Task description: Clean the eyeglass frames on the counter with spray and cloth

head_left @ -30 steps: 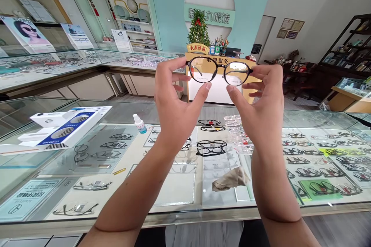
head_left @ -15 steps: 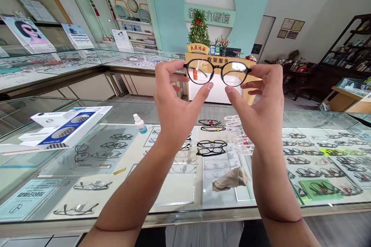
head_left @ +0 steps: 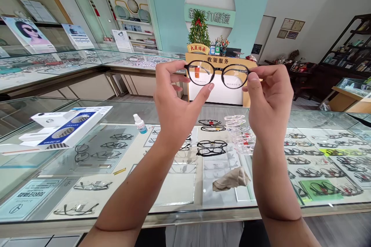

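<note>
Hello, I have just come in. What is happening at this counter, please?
A person holds up black round-framed eyeglasses above the glass display counter, the left hand at one side and the right hand at the other. Below, a beige cloth lies crumpled and a small spray bottle stands upright, neither being touched.

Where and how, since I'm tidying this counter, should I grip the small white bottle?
Probably around the body of the white bottle, below its narrower cap, from the near side: it seems to stand upright on the glass counter; the blue-and-white box lies to its left.
</note>
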`<state>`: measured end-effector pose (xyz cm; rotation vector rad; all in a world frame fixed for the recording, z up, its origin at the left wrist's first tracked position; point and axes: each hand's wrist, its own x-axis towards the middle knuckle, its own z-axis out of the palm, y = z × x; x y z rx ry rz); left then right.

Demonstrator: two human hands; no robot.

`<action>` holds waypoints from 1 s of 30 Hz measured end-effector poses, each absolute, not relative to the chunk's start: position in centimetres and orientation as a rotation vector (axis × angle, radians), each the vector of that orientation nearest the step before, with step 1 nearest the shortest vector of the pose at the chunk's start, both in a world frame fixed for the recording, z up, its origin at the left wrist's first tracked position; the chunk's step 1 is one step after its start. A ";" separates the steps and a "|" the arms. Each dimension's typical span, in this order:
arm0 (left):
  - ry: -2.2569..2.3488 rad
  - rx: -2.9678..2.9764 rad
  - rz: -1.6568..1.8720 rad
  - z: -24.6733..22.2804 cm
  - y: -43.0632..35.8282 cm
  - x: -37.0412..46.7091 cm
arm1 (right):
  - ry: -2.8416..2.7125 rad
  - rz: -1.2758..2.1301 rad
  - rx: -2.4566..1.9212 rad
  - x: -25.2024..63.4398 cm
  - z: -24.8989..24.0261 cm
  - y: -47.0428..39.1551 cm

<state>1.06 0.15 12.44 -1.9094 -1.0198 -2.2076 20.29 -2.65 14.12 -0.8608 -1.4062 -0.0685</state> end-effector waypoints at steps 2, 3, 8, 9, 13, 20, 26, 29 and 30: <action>-1.028 -1.912 -2.210 12.4 0.2 1.0 | -1.407 -0.064 -0.859 20.3 14.2 -2.7; -1.033 -1.911 -2.207 12.4 0.2 1.0 | -1.406 -0.062 -0.857 20.3 14.3 -2.6; -1.037 -1.918 -2.201 12.5 0.2 0.9 | -1.415 -0.031 -0.858 20.5 14.5 -2.6; -1.035 -1.922 -2.207 12.4 0.2 0.9 | -1.418 -0.012 -0.854 20.5 14.5 -2.6; -1.033 -1.927 -2.194 12.3 0.5 0.9 | -1.406 0.097 -0.810 20.5 14.6 -2.9; -1.097 -1.924 -2.173 12.2 0.7 0.9 | -1.395 0.184 -0.772 20.9 14.7 -2.5; -1.017 -2.003 -2.219 12.0 1.3 0.7 | -1.415 0.179 -0.773 21.1 14.5 -2.1; -0.913 -2.034 -2.231 12.1 1.4 0.6 | -1.420 0.210 -0.792 21.1 14.6 -2.2; -0.876 -2.037 -2.236 12.2 1.5 0.6 | -1.423 0.226 -0.798 21.1 14.6 -2.2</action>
